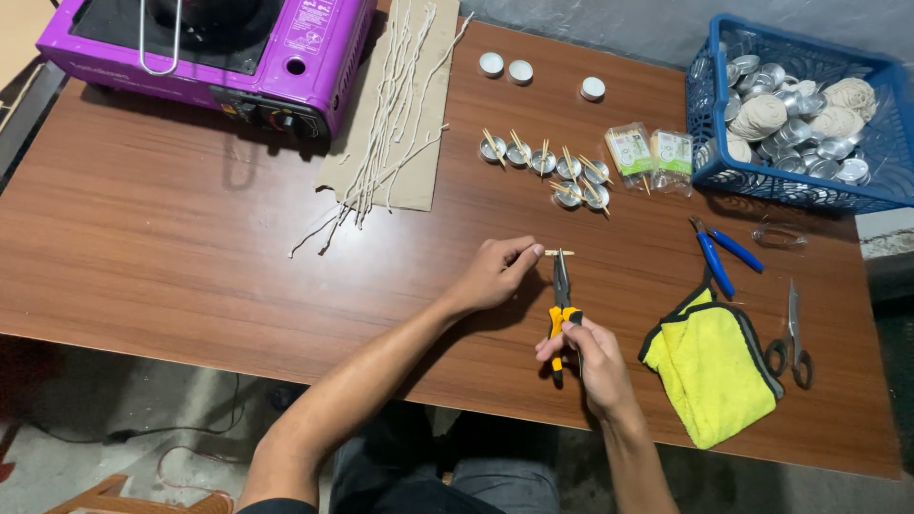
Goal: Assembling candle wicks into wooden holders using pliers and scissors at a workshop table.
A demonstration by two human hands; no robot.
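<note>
Near the table's (190, 247) front edge, the left hand (495, 271) pinches a short wooden stick (560, 252) flat while the right hand (595, 357) grips the yellow-handled pliers (562, 305), jaws at the stick — best kept square across it and squeezed steadily.

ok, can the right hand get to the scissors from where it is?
Probably yes, but not freely: the right hand is closed on the pliers. The scissors lie on its side of the table, with only the flat yellow cloth between.
</note>
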